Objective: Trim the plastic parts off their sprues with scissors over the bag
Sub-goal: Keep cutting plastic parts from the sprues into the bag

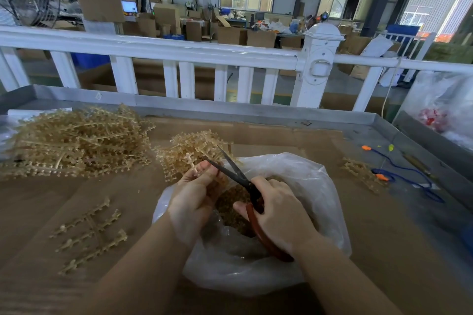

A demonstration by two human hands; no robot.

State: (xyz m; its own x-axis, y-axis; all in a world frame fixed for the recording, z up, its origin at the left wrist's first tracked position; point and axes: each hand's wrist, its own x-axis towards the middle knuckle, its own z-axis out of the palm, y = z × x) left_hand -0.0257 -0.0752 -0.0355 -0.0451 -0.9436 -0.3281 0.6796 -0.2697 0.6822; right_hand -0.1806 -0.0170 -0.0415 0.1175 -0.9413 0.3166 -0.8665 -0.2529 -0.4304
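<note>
My left hand (190, 195) pinches a sprue (191, 162) over the bag (302, 181), near the tabletop's front edge, its long axis pointing up and away from my fingers. My right hand (279, 210) grips the scissors (239, 178) by their red handles; the blades stand open just right of the sprue, tips past it. The bag's mouth lies directly below.

Factory floor, stacked cardboard boxes (231, 34), worktable (378, 120)
</note>
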